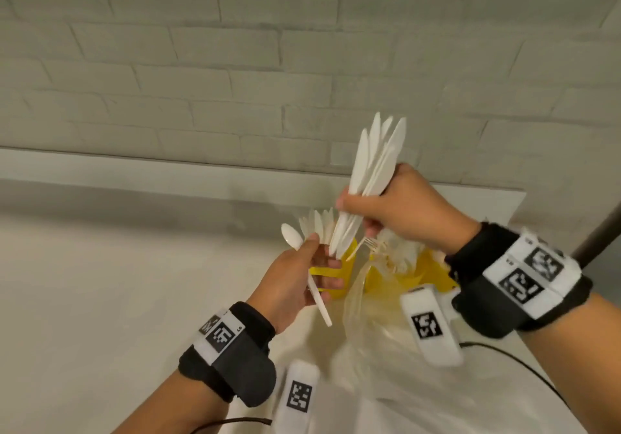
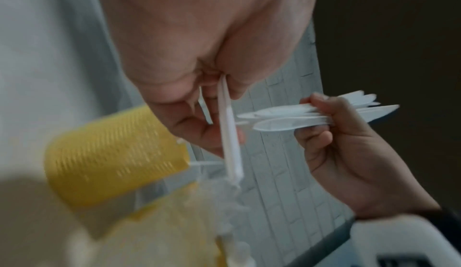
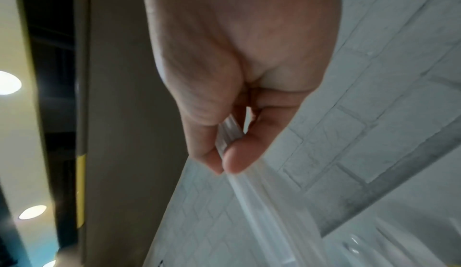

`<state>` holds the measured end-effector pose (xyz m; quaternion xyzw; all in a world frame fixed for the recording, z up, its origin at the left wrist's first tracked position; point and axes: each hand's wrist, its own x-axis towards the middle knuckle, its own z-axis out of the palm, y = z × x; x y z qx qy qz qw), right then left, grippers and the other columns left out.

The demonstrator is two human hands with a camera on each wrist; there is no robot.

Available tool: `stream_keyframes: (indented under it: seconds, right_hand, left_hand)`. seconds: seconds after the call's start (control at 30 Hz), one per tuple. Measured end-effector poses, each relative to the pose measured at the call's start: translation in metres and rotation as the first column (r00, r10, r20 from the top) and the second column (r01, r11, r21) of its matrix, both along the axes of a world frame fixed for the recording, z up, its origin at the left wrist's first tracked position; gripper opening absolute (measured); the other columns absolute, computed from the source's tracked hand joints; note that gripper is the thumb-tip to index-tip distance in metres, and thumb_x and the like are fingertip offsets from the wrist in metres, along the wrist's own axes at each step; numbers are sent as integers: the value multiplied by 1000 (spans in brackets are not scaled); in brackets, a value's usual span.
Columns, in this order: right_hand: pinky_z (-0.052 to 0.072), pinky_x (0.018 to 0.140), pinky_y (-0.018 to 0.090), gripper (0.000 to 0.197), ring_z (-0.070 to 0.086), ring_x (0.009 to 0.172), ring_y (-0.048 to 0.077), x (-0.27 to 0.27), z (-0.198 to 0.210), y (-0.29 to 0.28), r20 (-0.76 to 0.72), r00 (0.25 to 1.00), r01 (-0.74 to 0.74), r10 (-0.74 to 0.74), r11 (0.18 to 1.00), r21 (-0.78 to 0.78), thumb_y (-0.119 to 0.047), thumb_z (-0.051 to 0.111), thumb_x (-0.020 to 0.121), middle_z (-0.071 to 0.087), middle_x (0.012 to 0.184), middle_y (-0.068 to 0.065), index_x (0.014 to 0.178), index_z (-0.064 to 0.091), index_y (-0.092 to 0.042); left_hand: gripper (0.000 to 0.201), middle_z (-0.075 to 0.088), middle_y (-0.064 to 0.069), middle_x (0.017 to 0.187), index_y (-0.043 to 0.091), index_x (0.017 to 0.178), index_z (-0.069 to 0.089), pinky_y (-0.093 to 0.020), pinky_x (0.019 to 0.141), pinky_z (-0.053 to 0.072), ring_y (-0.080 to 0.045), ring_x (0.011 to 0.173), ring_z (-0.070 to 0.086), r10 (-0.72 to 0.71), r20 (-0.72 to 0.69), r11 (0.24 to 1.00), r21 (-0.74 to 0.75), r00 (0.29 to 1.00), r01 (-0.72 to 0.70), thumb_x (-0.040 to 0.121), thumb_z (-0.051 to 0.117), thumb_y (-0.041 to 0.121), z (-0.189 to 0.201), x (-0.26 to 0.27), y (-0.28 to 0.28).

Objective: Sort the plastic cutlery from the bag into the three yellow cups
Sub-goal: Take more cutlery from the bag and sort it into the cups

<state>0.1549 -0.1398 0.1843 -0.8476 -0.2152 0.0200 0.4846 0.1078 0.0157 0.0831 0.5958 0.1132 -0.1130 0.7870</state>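
Observation:
My right hand [image 1: 359, 215] is raised above the cups and grips a bundle of white plastic knives [image 1: 373, 161], blades fanned upward. My left hand [image 1: 321, 258] pinches a single white spoon [image 1: 291, 237], bowl up, handle slanting down past the palm. Behind it stands a yellow cup [image 1: 351, 265] with several white pieces [image 1: 317, 228] fanned out of it. To the right a second yellow cup [image 1: 433, 265] shows, with white forks [image 1: 396, 252] beside it. The clear plastic bag [image 1: 386, 332] lies crumpled in front. In the left wrist view the spoon [image 2: 229, 143] crosses a yellow cup [image 2: 112, 153]; the right hand [image 2: 321, 117] holds the bundle [image 2: 286, 117]. The right wrist view shows my right hand [image 3: 224, 159] closed on the bundle [image 3: 252, 202].
The cups stand on a white table [image 1: 134, 299] close to a white brick wall [image 1: 235, 63]. A black cable [image 1: 521, 359] runs over the table at the right. The table's right edge [image 1: 524, 195] is near the cups.

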Motion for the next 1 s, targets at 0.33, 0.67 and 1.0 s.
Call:
stream_keyframes:
  seconds: [0.33, 0.67, 1.0]
  right_hand:
    - [59, 66, 28, 21, 68, 53, 18, 66, -64, 37, -156, 974, 110, -162, 948, -298, -25, 74, 76, 71, 63, 8, 78, 70, -5]
    - [60, 79, 39, 25, 74, 77, 26, 61, -78, 58, -191, 965, 40, -179, 823, -566, -26, 79, 69, 73, 75, 8, 79, 64, -8]
    - [58, 84, 40, 49, 72, 89, 28, 58, -88, 69, -262, 939, 33, -223, 817, -576, -25, 87, 66, 74, 99, 13, 104, 65, -3]
  left_hand:
    - [32, 49, -2, 67, 7, 99, 63, -24, 49, 40, -13, 51, 45, 182, 196, 982, 20, 964, -189, 102, 43, 32, -8, -2, 31]
    - [31, 44, 2, 71, 20, 101, 46, -27, 55, 28, -10, 57, 36, 224, 227, 972, -127, 948, -199, 70, 52, 17, 1, 9, 26]
    - [42, 44, 1, 72, 21, 114, 49, -26, 54, 31, -9, 58, 38, 226, 232, 972, -118, 946, -203, 72, 54, 21, 3, 11, 28]
